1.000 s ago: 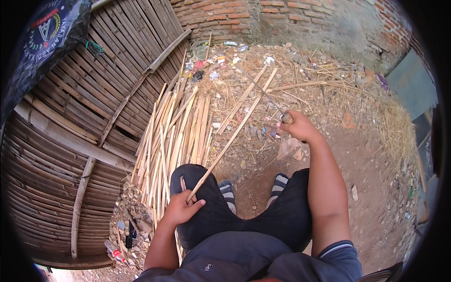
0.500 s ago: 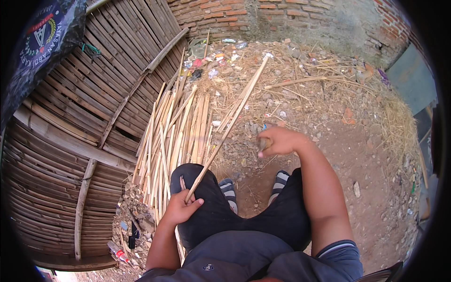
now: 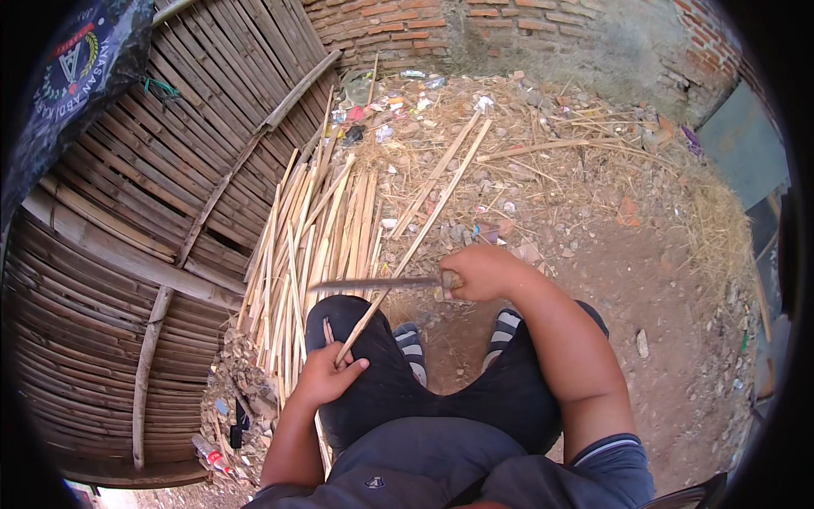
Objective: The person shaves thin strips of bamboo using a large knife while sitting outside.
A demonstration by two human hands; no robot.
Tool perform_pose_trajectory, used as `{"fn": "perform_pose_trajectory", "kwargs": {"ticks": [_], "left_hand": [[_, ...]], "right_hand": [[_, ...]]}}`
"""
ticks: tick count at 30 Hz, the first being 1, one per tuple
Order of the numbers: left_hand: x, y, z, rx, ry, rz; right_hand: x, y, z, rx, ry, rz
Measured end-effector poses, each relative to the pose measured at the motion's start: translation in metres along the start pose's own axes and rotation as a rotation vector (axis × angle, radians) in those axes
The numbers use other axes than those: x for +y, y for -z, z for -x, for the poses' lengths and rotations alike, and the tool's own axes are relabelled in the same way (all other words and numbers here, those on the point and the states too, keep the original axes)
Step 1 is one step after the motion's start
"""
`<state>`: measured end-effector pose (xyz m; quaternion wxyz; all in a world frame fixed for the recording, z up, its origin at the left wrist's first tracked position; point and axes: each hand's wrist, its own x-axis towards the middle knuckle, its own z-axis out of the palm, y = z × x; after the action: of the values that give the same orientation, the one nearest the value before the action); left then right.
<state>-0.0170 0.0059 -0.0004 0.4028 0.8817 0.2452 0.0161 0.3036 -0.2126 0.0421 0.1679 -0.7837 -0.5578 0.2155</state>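
A long, pale bamboo strip [image 3: 441, 202] slants from my left thigh up and away to the right over the littered ground. My left hand [image 3: 326, 377] rests on that thigh, closed around the strip's near end. In my right hand [image 3: 483, 273] is the handle of a machete [image 3: 360, 285], fingers wrapped round it in front of my knees. Its long, dark blade points left and crosses the strip just beyond my left knee. Whether the edge touches the strip I cannot tell.
Many more bamboo strips [image 3: 343, 229] lie in a pile left of my legs, beside a slatted bamboo wall [image 3: 220, 170]. Two loose strips [image 3: 437, 176] rest on the straw ahead. A brick wall [image 3: 390, 34] stands at the back. A plastic bottle [image 3: 212, 454] lies at lower left.
My right hand has come nearer and slightly left, and the machete, blurred before, now shows plainly across the strip. The strip's far end has shifted slightly right and nearer. My left hand stays put.
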Motion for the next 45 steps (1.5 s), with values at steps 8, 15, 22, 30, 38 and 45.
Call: {"fn": "perform_pose_trajectory", "kwargs": {"ticks": [8,15,22,30,38,45], "left_hand": [[0.002,-0.003,0.000,0.046,-0.046,0.003],[0.007,-0.002,-0.003,0.028,-0.016,0.025],[0.000,-0.002,0.002,0.018,0.011,0.038],[0.001,0.000,-0.001,0.000,-0.002,0.054],[-0.003,0.000,-0.004,-0.033,0.036,0.065],[-0.007,0.000,0.001,-0.019,-0.003,0.060]], "right_hand": [[0.079,0.008,-0.003,0.304,-0.228,-0.218],[0.057,0.010,0.005,0.306,-0.188,-0.084],[-0.017,0.005,0.002,0.026,0.053,0.122],[0.059,0.030,0.018,0.474,-0.368,-0.077],[0.014,0.010,0.011,0.225,-0.108,0.097],[-0.004,0.016,0.009,0.020,0.029,0.076]]}}
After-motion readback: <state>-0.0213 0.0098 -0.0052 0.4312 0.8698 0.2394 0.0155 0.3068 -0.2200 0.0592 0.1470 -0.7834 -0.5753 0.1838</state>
